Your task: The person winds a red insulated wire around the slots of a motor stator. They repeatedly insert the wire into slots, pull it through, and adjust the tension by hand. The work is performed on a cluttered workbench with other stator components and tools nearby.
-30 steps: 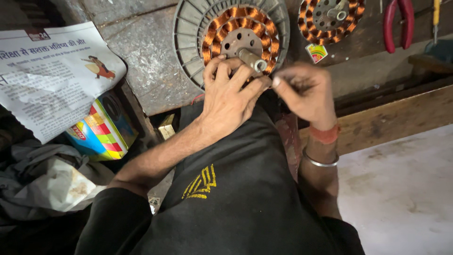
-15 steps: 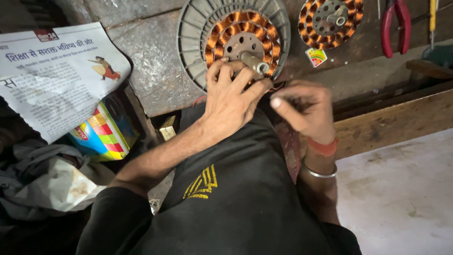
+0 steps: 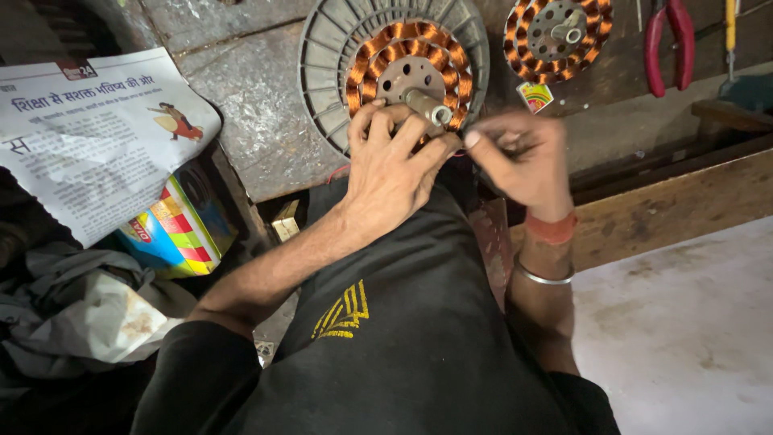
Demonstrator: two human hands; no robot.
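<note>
A ceiling-fan motor [image 3: 394, 56], made up of a grey ribbed housing with a ring of copper windings around a central steel shaft [image 3: 427, 106], is propped against the grey stone surface [image 3: 241, 89] just above the person's lap. The left hand [image 3: 394, 165] is laid over the lower edge of the windings, its fingers spread wide and pressed flat on the coils below the shaft. The right hand [image 3: 519, 157] is held just beside it, its fingers pinched narrowly together at the motor's lower right edge; what is gripped between them cannot be told. A second copper-wound stator [image 3: 558, 36] is seen on the surface to the right, with red-handled pliers [image 3: 667, 44] further right. A newspaper [image 3: 88, 137] is draped at the left over a colourful striped box [image 3: 181, 225], whose contents are hidden. A wooden plank [image 3: 668, 205] is seen beside the right forearm.
</note>
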